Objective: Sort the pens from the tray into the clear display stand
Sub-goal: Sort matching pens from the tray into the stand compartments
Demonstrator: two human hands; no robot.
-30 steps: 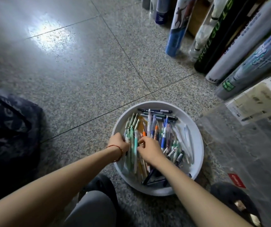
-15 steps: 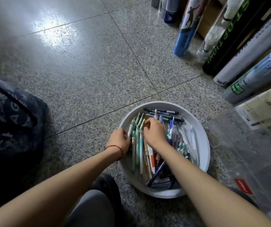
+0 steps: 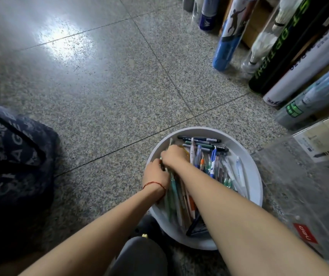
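Observation:
A round white tray [image 3: 253, 176] sits on the floor, filled with several pens [image 3: 209, 156] in green, blue, white and orange. My left hand [image 3: 154, 175], with a red thread at the wrist, curls around a bunch of green pens [image 3: 172, 184] at the tray's left side. My right hand [image 3: 174, 156] reaches across, fingers closed over the tops of the same bunch, touching my left hand. The clear display stand [image 3: 309, 186] stands just right of the tray, with a red label low on its front.
Speckled stone floor [image 3: 100, 92] stretches ahead and to the left. Several shuttlecock tubes [image 3: 227, 36] lean along the upper right. A dark printed bag [image 3: 14, 162] lies at the left. My grey-clad knee [image 3: 139, 255] and a dark shoe are below the tray.
My right hand has moved left and further up the tray onto the green pens beside my left hand. The left hand has closed tighter on the bunch.

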